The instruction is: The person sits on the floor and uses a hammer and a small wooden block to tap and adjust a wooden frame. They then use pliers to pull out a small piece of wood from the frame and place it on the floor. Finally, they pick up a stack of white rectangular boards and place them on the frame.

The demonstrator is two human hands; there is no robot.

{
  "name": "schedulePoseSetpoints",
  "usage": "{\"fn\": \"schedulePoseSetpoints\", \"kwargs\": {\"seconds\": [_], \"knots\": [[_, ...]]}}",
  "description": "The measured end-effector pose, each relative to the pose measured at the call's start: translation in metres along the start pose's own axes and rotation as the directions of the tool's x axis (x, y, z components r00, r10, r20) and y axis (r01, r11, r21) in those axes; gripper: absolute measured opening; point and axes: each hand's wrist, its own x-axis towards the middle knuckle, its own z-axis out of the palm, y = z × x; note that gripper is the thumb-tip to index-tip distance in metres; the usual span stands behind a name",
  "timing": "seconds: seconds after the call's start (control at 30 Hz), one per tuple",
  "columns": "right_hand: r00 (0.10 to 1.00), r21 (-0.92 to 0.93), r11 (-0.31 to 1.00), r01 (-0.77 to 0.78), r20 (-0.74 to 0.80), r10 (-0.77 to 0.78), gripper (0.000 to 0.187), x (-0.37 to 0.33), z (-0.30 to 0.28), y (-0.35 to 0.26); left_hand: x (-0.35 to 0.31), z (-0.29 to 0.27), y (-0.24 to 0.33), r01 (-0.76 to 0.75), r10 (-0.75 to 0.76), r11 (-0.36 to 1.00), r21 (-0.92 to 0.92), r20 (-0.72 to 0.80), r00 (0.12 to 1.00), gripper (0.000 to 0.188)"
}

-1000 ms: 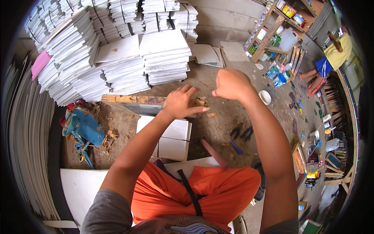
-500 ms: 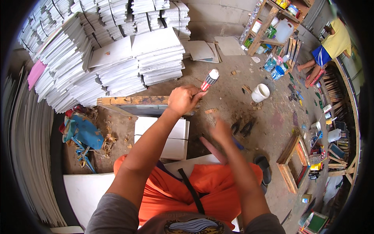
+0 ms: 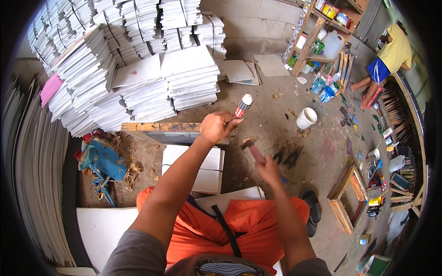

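In my left hand (image 3: 216, 127), fingers closed, is a tool with a red, black and white patterned handle (image 3: 243, 106) and a pale rounded top; its lower end is hidden behind my fist. That fist sits at the right end of a thick wooden frame (image 3: 161, 127) standing on edge. My right hand (image 3: 269, 170) grips a hammer (image 3: 256, 152), its dark head raised toward the upper left, below and right of the left fist. The right hand is slightly blurred. Close under the frame lies a strapped stack of white sheets (image 3: 209, 172).
Tall stacks of white sheets (image 3: 191, 73) rise at the back left. A white bucket (image 3: 306, 118), black-handled tools (image 3: 292, 157) and another wooden frame (image 3: 340, 202) lie to the right. A person in a yellow shirt (image 3: 397, 48) is near a shelf (image 3: 307, 43) at the far right.
My right hand has moved down and slightly right, and the hammer now shows with its head up. My left hand keeps its grip on the patterned handle. The view has tilted slightly.
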Motion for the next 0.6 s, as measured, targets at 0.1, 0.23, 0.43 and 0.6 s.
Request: {"fn": "schedulePoseSetpoints", "kwargs": {"seconds": [0.1,0.23,0.43,0.6], "knots": [[0.975,0.299,0.934,0.197,-0.159,-0.155,0.040,-0.005,-0.073,-0.035,0.000,0.004,-0.003,0.000,0.000,1.000,0.024,0.015,1.000,0.031],[0.908,0.296,0.869,0.397,-0.265,-0.324,0.050,-0.026,-0.152,-0.108,0.000,-0.001,-0.001,0.004,-0.005,1.000,0.016,0.013,1.000,0.033],[0.754,0.094,0.763,0.640,-0.269,-0.599,0.060,-0.029,-0.209,-0.162,-0.002,0.000,-0.001,-0.009,0.009,1.000,-0.001,-0.022,1.000,0.036],[0.778,0.191,0.761,0.620,-0.273,-0.566,0.061,-0.033,-0.221,-0.180,-0.002,0.002,0.002,-0.007,0.008,0.999,0.039,-0.018,1.000,0.034]]}}
